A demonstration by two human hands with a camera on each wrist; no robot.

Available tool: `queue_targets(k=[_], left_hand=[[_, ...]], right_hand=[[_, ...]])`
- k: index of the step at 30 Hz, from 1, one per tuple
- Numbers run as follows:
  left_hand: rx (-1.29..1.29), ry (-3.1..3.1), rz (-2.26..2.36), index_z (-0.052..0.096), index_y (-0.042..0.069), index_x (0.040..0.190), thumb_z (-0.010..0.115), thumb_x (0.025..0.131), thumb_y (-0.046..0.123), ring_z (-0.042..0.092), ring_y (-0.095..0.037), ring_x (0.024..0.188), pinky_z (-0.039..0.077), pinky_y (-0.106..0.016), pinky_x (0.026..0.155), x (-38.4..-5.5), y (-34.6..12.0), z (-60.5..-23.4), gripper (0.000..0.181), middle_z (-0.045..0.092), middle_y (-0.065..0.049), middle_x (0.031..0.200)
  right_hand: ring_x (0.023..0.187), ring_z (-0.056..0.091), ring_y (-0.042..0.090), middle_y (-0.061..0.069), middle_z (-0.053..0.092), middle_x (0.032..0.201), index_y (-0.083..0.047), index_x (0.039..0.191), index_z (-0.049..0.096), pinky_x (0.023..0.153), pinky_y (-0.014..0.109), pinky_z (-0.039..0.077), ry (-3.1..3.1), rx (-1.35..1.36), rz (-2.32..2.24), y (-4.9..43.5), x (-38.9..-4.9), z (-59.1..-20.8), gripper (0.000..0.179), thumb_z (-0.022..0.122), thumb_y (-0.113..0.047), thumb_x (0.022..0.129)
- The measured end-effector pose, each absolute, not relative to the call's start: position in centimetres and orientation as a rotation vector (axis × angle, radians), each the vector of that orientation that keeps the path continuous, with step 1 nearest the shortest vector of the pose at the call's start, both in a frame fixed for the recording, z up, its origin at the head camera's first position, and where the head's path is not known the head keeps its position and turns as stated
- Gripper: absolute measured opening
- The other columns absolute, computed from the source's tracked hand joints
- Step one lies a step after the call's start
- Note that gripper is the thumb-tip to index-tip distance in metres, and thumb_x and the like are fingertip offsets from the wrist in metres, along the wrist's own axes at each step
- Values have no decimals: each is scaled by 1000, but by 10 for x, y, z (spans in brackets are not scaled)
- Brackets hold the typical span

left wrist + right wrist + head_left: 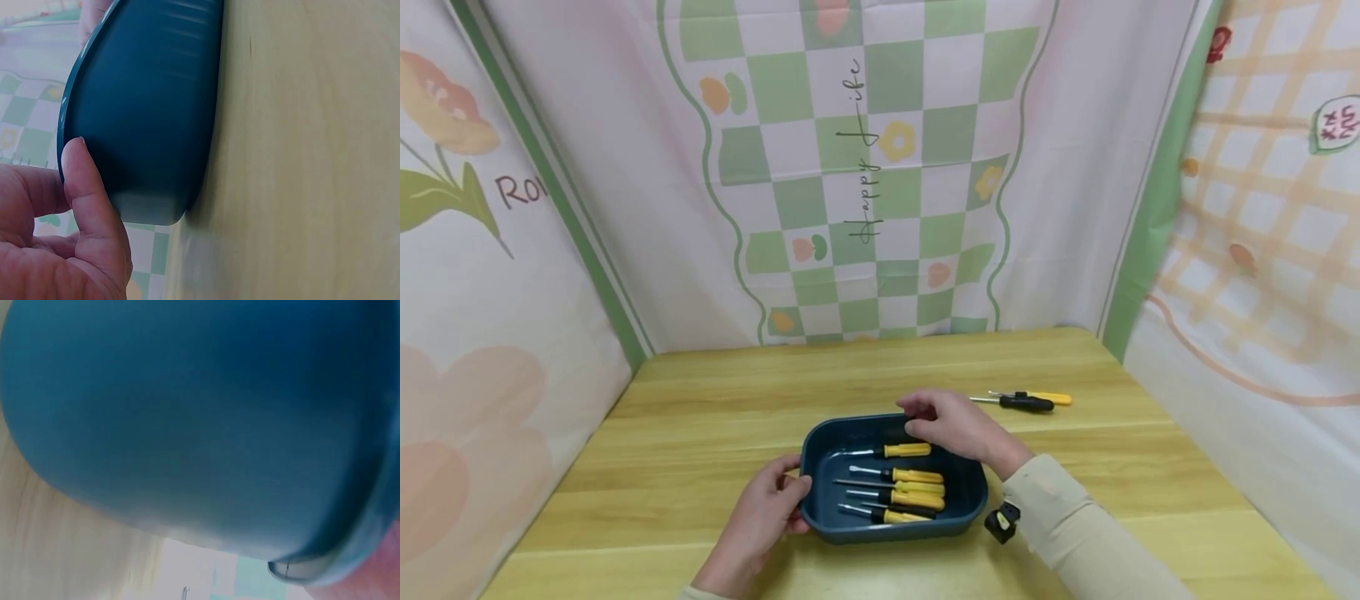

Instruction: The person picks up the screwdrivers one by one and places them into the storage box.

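Observation:
A dark blue rectangular tray (895,533) with rounded corners stands on the table and holds several screwdrivers (917,476) with yellow handles, shafts mostly pointing left. My left hand (765,504) pinches the tray's left end, thumb over the rim; in the left wrist view the thumb (87,187) lies against the tray's outer wall (144,106). My right hand (958,425) is over the tray's far right rim, fingers loosely bent, with no tool visible in it. Close up, the right wrist view is filled by the tray's outer wall (175,425).
Behind the tray at the right, a black-handled screwdriver (1026,403) and a yellow-handled tool (1051,397) lie on the wooden table (715,392). A small black device (1002,522) sits at the right wrist. Patterned cloth (895,200) hangs behind and on both sides.

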State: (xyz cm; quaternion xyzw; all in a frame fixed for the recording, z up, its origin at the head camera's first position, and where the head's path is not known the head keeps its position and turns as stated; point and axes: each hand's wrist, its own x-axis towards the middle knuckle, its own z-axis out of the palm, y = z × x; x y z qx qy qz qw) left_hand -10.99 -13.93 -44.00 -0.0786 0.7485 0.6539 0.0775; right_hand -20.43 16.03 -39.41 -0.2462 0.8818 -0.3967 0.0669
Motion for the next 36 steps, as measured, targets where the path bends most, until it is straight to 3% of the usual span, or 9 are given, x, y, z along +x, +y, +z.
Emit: queue_targets(k=[11, 36], left_hand=[[-251, 2242, 1937, 51, 3, 148, 57, 106, 14, 62, -19, 72, 61, -29, 60, -109, -139, -438, 44, 55, -13, 103], [-249, 2230, 1940, 50, 3, 149, 57, 106, 14, 62, -19, 72, 60, -29, 59, -109, -139, -437, 45, 56, -13, 103]], right_hand=[[128, 60, 36, 11, 64, 142, -15, 144, 62, 104, 53, 54, 2769, -709, -1218, 170, -205, -390, 44, 67, -26, 102], [140, 51, 39, 14, 56, 152, -11, 151, 54, 111, 61, 46, 2952, -623, -1177, 209, -218, -397, 54, 65, -32, 103]])
